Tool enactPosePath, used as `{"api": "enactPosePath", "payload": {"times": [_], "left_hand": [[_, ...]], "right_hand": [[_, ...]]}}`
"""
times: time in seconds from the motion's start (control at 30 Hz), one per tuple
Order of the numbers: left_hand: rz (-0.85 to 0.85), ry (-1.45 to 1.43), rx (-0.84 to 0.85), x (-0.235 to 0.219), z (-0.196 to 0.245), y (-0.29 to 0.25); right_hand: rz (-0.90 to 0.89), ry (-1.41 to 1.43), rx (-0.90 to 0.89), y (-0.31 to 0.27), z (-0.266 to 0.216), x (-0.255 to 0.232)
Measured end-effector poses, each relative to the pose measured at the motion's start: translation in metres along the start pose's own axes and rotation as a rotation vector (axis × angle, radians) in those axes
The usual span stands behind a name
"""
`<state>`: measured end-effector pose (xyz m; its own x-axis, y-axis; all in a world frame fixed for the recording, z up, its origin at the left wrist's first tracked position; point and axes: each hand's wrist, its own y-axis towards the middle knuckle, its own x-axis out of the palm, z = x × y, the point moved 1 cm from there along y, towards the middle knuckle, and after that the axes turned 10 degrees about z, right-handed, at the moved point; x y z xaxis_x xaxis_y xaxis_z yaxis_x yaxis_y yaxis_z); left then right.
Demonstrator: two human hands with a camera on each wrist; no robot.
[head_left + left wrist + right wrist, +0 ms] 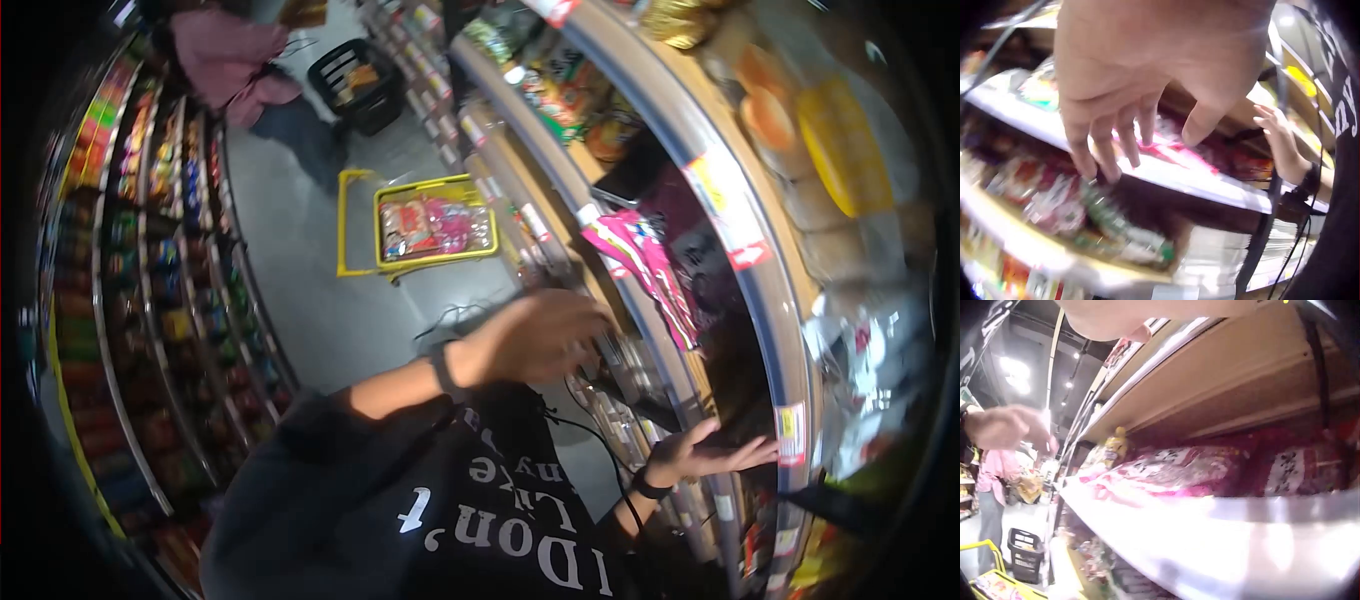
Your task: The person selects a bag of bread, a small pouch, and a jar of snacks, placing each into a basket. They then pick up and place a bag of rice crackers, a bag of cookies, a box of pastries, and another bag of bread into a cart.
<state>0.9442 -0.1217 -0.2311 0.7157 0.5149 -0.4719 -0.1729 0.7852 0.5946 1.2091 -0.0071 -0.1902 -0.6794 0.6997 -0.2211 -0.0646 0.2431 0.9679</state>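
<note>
Hands both empty, fingers relaxed: left hand (535,335) hovers spread over shelf edge (700,190), apparently reaching toward pink snack packets (645,265) lying just beyond fingertips. Right hand (715,452) flat, fingers straight, on lower shelf rail, likely bracing. Behind left hand: yellow basket (437,228) with packets parked on floor, presumably within reach for restocking.

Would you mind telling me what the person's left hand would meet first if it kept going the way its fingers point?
Probably the pink snack packets on the shelf: the left hand hovers open, fingertips aimed at that row. Depth is blurred, so this is uncertain.
</note>
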Motion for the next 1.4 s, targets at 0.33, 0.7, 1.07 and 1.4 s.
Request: {"api": "enactPosePath", "payload": {"times": [0.33, 0.7, 1.07, 1.4], "left_hand": [[0.257, -0.233, -1.473, -0.082, -0.178, -0.281], [0.539, 0.127, -1.407, -0.051, -0.473, -0.425], [0.391, -0.385, -2.152, -0.081, -0.554, -0.405], [0.434, -0.293, -1.862, -0.073, -0.54, -0.382]], "right_hand": [[-0.977, 0.627, 0.169, -0.092, -0.083, 0.066], [-1.39, 0.308, 1.203, -0.229, -0.057, 0.051], [-1.13, -0.132, 2.19, -0.248, -0.069, -0.078], [-1.214, -0.004, 2.105, -0.224, -0.113, -0.04]]}}
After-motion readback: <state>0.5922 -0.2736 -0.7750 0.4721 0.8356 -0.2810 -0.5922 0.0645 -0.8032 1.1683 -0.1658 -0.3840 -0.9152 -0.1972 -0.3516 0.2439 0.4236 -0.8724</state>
